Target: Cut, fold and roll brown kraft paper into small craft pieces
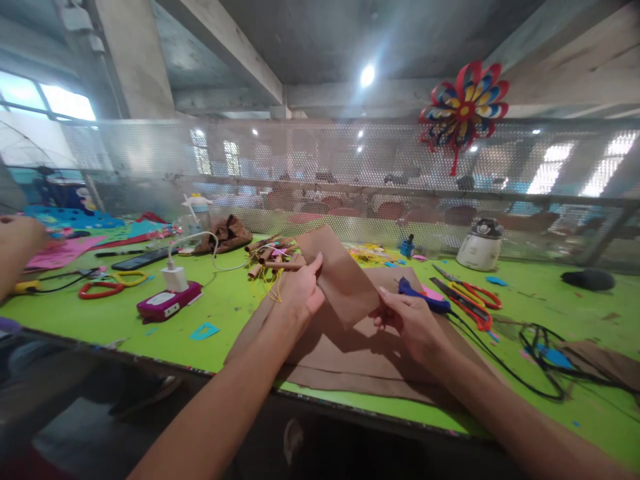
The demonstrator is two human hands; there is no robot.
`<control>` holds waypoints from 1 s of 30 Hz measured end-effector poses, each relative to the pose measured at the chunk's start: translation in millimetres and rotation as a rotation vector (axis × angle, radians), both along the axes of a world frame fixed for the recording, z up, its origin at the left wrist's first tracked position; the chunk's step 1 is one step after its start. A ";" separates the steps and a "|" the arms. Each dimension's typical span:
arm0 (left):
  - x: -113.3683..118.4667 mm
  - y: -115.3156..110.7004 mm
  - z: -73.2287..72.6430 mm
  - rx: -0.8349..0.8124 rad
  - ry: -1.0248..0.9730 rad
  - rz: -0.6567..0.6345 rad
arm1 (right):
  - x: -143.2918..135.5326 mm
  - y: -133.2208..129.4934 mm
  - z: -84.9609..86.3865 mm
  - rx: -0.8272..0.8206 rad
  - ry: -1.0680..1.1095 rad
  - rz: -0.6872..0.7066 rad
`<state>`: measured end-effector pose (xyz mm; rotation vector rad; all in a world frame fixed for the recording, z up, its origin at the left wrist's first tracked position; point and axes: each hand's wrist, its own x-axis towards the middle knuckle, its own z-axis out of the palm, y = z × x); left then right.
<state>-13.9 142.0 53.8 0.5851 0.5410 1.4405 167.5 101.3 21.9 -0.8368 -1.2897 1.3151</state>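
A rectangular piece of brown paper (345, 280) is held up at a slant over the table. My left hand (306, 287) grips its left edge, thumb on the front face. At its lower right corner, my right hand (407, 320) pinches the paper between thumb and fingers. Beneath both hands lies a larger brown paper sheet (345, 370), flat on the green table. A blue glue gun (423, 297) rests just beyond my right hand, its black cable trailing to the right.
Scissors (470, 297) lie right of the glue gun. Rolled brown tubes (273, 257) and yellow strings sit behind my left hand. On the left are a purple power strip (170, 301), red-and-yellow scissors (103, 289), a phone (145, 259) and another person's hand (20, 247).
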 end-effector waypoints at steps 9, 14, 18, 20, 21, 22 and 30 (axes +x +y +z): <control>6.9 -21.8 -7.1 0.057 0.285 -0.469 | 25.2 15.4 17.2 0.130 0.064 -0.036; 17.0 -29.6 -6.0 0.081 0.359 -0.570 | 21.1 11.9 21.4 0.250 -0.067 -0.086; 23.6 -27.1 -7.3 0.141 0.405 -0.499 | 22.1 16.1 16.2 0.313 -0.099 -0.157; 25.9 -25.1 -7.6 0.160 0.433 -0.461 | 23.2 17.7 14.8 0.328 -0.097 -0.182; 26.6 -24.3 -7.6 0.160 0.443 -0.449 | 23.3 17.9 14.6 0.330 -0.093 -0.188; 27.0 -23.6 -7.5 0.155 0.447 -0.441 | 23.1 17.6 14.8 0.325 -0.088 -0.183; 25.8 -23.6 -8.3 0.134 0.394 -0.400 | 21.5 14.9 13.9 0.152 -0.034 0.008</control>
